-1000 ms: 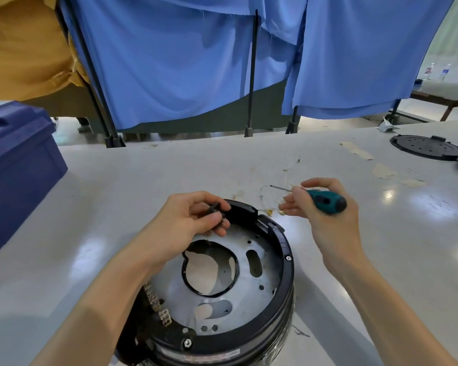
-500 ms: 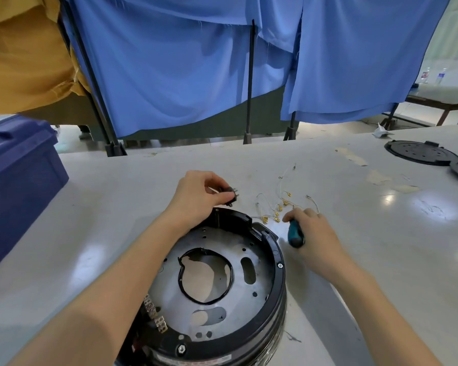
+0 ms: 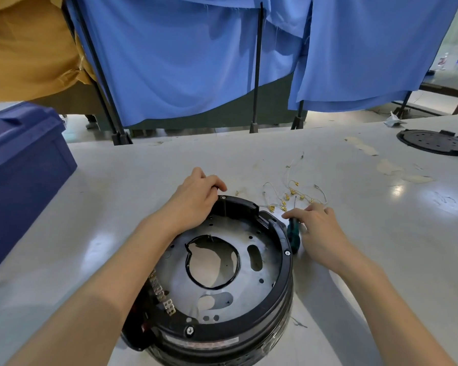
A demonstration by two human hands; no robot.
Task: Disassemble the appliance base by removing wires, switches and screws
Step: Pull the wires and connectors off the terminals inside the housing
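A workshop: a long scuffed desk [image 3: 143, 180], blue cloth partitions [image 3: 183, 62] on stands (yellow too), loose appliance parts [image 3: 431, 142].

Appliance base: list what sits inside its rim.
Inside the appliance base: a grey metal plate with a large round opening edged by a black ring, slots and small holes; a terminal strip at left. The left forearm hides the plate's left part.
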